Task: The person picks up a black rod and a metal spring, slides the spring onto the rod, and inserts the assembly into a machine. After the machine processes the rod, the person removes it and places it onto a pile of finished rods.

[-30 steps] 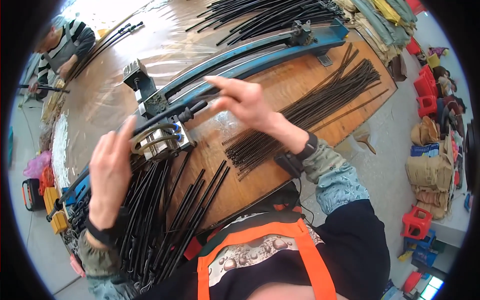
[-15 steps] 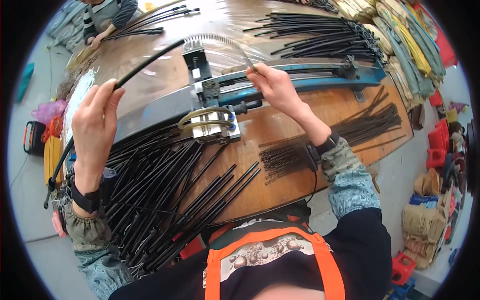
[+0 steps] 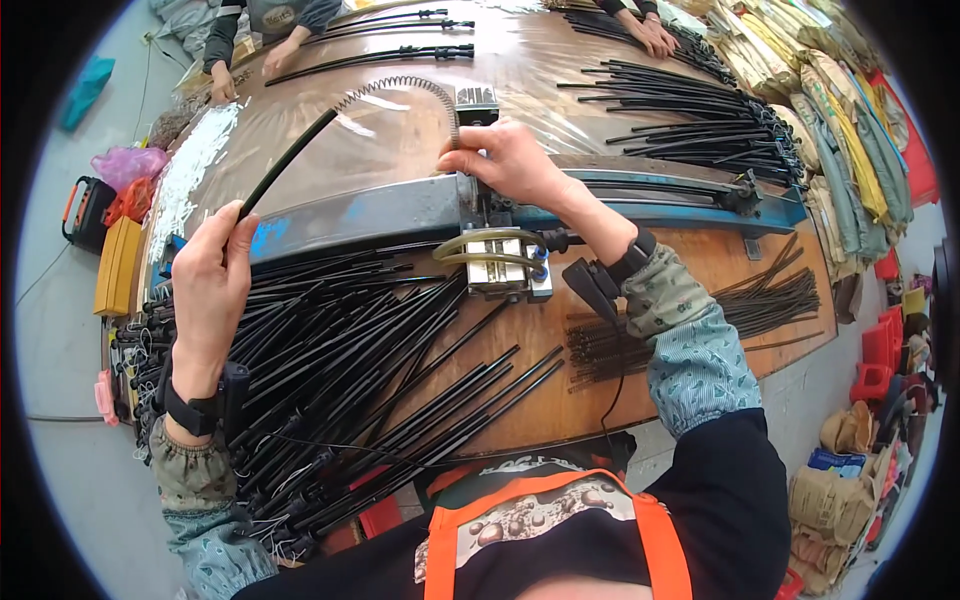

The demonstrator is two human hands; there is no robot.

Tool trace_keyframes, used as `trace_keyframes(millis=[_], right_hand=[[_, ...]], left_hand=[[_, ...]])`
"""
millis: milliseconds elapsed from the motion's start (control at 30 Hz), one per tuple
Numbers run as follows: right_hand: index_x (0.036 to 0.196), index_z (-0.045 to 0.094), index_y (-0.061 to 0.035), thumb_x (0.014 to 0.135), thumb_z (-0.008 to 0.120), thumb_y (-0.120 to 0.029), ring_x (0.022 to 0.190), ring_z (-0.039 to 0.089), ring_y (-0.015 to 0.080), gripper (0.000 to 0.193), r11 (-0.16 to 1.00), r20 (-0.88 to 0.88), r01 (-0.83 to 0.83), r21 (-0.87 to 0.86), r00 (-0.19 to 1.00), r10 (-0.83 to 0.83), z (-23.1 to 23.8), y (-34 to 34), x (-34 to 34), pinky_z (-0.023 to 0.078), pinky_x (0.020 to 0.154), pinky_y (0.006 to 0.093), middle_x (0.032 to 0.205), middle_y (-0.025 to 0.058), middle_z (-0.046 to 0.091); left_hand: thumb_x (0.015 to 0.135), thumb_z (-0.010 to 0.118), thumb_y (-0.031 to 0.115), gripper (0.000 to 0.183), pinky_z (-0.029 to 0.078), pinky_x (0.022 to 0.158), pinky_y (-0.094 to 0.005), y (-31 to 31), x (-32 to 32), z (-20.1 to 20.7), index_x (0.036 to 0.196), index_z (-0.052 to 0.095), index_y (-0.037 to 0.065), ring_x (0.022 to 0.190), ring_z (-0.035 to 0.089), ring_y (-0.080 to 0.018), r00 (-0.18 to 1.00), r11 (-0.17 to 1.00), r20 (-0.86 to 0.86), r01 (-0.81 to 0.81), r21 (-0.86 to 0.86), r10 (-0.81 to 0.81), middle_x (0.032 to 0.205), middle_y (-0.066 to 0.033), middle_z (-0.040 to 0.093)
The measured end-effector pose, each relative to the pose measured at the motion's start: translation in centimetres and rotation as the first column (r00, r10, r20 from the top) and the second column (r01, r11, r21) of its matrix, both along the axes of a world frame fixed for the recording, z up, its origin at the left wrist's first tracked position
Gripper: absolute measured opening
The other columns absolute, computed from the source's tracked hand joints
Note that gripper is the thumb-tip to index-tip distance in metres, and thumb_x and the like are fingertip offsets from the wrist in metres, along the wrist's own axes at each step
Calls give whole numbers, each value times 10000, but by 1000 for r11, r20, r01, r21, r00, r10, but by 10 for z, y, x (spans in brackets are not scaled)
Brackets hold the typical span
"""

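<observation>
The left hand (image 3: 212, 290) is closing around the lower end of a black tube (image 3: 285, 165), fingers wrapped on it, on the near left side of the blue clamp rail (image 3: 350, 215). The tube's long axis is running up and to the right from that hand, passing over the rail, then continuing as a coiled spring (image 3: 405, 85) arching across to the right hand (image 3: 510, 160). The right hand is pinching the spring's far end at the rail's middle, beside the metal block (image 3: 478, 103). A heap of black tubes (image 3: 340, 380) is lying on the tabletop (image 3: 520, 400), nearer than the rail.
</observation>
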State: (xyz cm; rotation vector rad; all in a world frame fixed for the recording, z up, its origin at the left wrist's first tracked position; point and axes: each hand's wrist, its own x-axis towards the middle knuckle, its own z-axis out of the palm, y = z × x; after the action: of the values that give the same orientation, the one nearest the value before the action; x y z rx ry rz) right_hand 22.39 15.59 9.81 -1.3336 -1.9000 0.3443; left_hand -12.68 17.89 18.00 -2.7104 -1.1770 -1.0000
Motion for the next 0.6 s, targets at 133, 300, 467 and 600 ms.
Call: trace_keyframes(millis=[133, 300, 467, 600], right_hand=[[931, 675, -75, 939, 632, -239, 717, 628, 273, 170, 989, 441, -63, -137, 890, 117, 7, 13, -17, 426, 802, 359, 742, 96, 666], [904, 625, -86, 956, 595, -248, 761, 615, 293, 173, 993, 318, -26, 114, 948, -12, -15, 9, -20, 376, 842, 374, 739, 80, 641], [899, 617, -106, 939, 615, -261, 769, 614, 256, 160, 981, 399, -51, 188, 917, -29, -16, -2, -27, 378, 817, 369, 768, 72, 644], [918, 630, -123, 911, 646, -236, 799, 623, 232, 114, 964, 433, -17, 267, 895, -104, -21, 0, -1, 373, 840, 356, 792, 58, 658]], left_hand=[[950, 650, 137, 214, 482, 638, -334, 7, 4, -3, 1082, 654, -32, 681, 602, -281, 1000, 999, 14, 10, -48, -10, 849, -188, 645], [951, 652, 152, 236, 482, 631, -331, 20, -4, -9, 1093, 657, -36, 665, 604, -272, 999, 1000, -31, 18, 10, -18, 837, -194, 650], [953, 651, 166, 250, 482, 626, -330, 28, 3, -11, 1094, 660, -40, 645, 599, -272, 999, 999, -33, -2, -52, 0, 825, -198, 656], [951, 649, 178, 240, 486, 621, -341, 38, 12, -10, 1098, 666, -12, 659, 612, -288, 999, 999, -14, 31, -28, -32, 834, -184, 662]])
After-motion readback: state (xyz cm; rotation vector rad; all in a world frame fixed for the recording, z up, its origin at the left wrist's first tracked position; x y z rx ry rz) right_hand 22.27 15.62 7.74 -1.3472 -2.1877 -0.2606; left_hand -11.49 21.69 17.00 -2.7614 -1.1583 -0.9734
